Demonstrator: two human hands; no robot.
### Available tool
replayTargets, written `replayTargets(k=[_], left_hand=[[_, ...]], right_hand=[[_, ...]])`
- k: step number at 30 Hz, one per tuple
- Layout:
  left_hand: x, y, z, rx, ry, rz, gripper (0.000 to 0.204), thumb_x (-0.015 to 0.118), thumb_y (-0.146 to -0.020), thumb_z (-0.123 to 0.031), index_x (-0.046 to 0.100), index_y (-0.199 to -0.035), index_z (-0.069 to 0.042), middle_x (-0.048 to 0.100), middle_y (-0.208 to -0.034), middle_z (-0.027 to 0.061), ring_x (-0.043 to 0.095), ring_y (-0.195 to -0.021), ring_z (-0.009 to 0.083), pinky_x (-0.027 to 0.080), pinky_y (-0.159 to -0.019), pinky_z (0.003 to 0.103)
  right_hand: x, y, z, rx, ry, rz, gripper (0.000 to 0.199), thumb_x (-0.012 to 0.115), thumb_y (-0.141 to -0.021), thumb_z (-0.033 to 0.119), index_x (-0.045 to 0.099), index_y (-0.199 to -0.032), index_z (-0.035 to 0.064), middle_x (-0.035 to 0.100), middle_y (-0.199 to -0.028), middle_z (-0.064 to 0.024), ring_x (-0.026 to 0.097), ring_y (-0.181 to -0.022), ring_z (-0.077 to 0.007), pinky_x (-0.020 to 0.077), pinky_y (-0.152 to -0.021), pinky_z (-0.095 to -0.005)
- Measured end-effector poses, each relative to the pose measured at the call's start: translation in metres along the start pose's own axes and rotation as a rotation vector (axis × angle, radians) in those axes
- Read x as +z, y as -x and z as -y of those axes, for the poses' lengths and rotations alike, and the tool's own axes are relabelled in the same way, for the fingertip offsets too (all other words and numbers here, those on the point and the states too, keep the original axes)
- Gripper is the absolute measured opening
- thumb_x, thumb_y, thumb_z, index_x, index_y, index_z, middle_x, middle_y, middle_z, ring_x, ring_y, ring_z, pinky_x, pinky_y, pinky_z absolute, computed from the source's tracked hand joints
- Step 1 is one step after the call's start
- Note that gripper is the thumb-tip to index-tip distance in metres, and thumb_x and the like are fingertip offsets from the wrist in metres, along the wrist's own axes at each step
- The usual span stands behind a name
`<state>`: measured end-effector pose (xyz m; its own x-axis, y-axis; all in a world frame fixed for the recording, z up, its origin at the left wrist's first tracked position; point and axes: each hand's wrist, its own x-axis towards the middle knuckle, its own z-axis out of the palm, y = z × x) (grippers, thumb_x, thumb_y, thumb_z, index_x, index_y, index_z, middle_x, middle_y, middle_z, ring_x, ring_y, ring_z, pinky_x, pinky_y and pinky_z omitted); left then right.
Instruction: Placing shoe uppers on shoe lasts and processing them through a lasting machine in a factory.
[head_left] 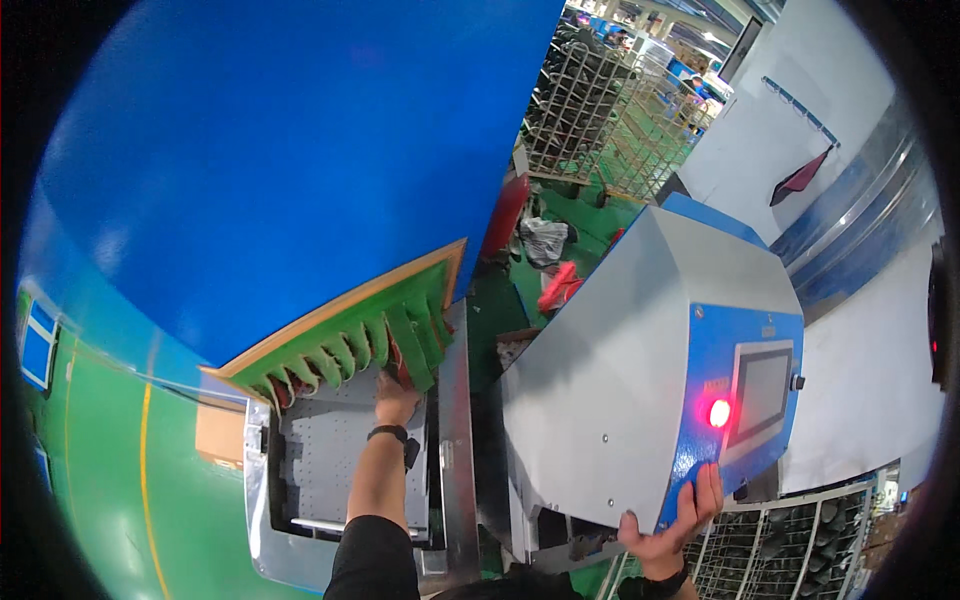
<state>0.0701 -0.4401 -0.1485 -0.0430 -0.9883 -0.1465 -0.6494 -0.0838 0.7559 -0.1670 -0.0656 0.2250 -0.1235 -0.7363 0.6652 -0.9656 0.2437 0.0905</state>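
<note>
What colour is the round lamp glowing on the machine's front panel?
Red; the round lamp shows best in the head view.

Two machines side by side, a hand at each

The left hand [395, 400] reaches the far edge of the perforated grey metal bed [330, 455], under the raised green ribbed lid [350, 340]. To its right, the right hand [668, 530] grips the near lower corner of the grey-and-blue boxy machine [640, 370]; wire-mesh racks [610, 110] stand behind, possibly holding dark goods.

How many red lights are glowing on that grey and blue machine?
1. The red light glows on the machine's blue front panel, just left of its screen, above the right hand. Other sides are hidden.
</note>
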Motion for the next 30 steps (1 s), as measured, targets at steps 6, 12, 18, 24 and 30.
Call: replayTargets(k=[6, 12, 18, 24, 30], left_hand=[[-0.008, 0.027, -0.01, -0.065, 0.362, -0.052, 0.069, 0.079, -0.073, -0.024, 0.046, -0.128, 0.002, 0.058, -0.125, 0.0231, 0.058, -0.115, 0.0401, 0.05, -0.099, 0.044], [-0.083, 0.175, -0.016, -0.349, 1.406, 0.36, 0.051, 0.068, -0.08, 0.003, 0.052, -0.128, -0.005, 0.067, -0.107, 0.0079, 0.068, -0.093, 0.0224, 0.058, -0.083, 0.036], [-0.162, 0.37, -0.074, -0.204, 1.502, 0.651, 0.06, 0.071, -0.084, -0.017, 0.052, -0.137, 0.003, 0.067, -0.127, 0.0151, 0.068, -0.111, 0.0278, 0.056, -0.096, 0.041], [-0.145, 0.457, -0.203, -0.455, 1.185, 0.614, 0.053, 0.061, -0.096, -0.039, 0.059, -0.129, 0.002, 0.069, -0.116, 0.0165, 0.066, -0.108, 0.0271, 0.053, -0.091, 0.041], [-0.082, 0.489, -0.223, 0.249, -0.058, 0.353, 0.037, 0.051, -0.097, -0.033, 0.064, -0.093, 0.001, 0.065, -0.088, 0.0343, 0.065, -0.089, 0.0499, 0.051, -0.078, 0.058]], right_hand=[[-0.001, -0.005, -0.001, -0.025, 0.049, -0.016, 0.072, 0.064, -0.083, 0.054, 0.046, -0.13, 0.0027, 0.047, -0.134, -0.0258, 0.044, -0.128, -0.0442, 0.0326, -0.105, -0.0598], [-0.003, -0.02, 0.004, 0.006, -0.064, -0.003, 0.067, 0.069, -0.086, 0.046, 0.049, -0.132, 0.0025, 0.049, -0.137, -0.0218, 0.046, -0.13, -0.0416, 0.0298, -0.109, -0.0591], [-0.029, 0.066, 0.049, -0.044, -1.112, 0.042, 0.083, 0.078, -0.084, 0.034, 0.036, -0.146, -0.002, 0.044, -0.146, -0.0248, 0.039, -0.139, -0.0408, 0.0275, -0.116, -0.0524], [-0.052, 0.071, 0.049, 0.537, -1.56, 0.648, 0.126, 0.085, -0.078, 0.026, -0.008, -0.158, -0.0027, 0.033, -0.154, -0.0227, 0.038, -0.141, -0.0309, 0.0282, -0.118, -0.0388], [-0.072, 0.106, -0.034, 0.373, -1.325, 0.575, 0.111, 0.083, -0.077, 0.018, 0.011, -0.16, 0.0005, 0.045, -0.149, -0.0206, 0.047, -0.135, -0.026, 0.0371, -0.113, -0.0366]])
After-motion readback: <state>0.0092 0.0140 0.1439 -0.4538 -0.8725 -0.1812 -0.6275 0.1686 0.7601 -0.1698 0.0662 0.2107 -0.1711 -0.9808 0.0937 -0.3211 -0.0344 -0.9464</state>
